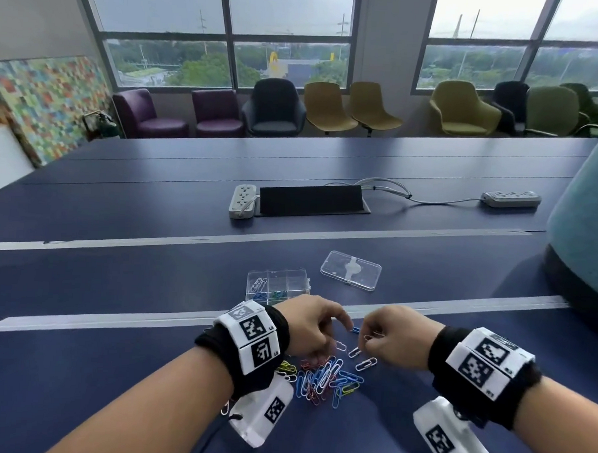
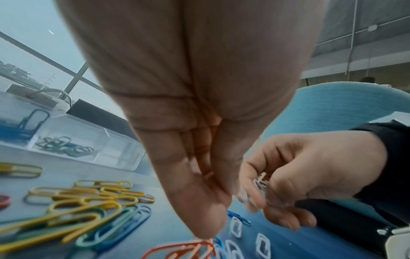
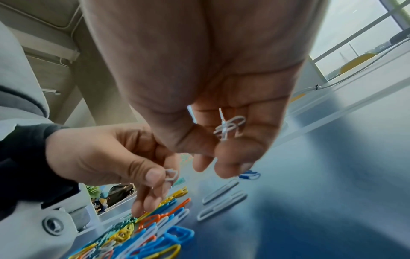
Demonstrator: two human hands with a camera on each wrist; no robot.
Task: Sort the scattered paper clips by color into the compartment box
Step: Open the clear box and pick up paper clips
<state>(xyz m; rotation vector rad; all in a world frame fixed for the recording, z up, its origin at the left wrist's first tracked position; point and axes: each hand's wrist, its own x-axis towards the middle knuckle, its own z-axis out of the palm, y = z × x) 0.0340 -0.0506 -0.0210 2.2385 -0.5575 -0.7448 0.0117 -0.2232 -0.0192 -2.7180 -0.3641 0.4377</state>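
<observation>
A mixed pile of colored paper clips point(image 1: 325, 378) lies on the dark blue table point(image 1: 151, 288) between my wrists. My left hand point(image 1: 337, 334) hovers over the pile's far edge and pinches one white clip point(image 3: 172, 174) between thumb and finger. Just to its right, my right hand point(image 1: 371, 339) curls around several white clips point(image 3: 230, 128) in its palm. Loose white clips point(image 1: 366, 364) and one blue clip point(image 1: 355, 330) lie below the hands. The clear compartment box point(image 1: 277, 285) stands behind my left hand, with blue clips point(image 2: 22, 126) and green clips point(image 2: 64, 145) in separate cells.
The box's clear lid point(image 1: 350, 270) lies flat to the box's right. Two power strips point(image 1: 242, 200) and a black cable hatch point(image 1: 312, 199) sit farther back. A teal chair back point(image 1: 585, 221) rises at the right edge.
</observation>
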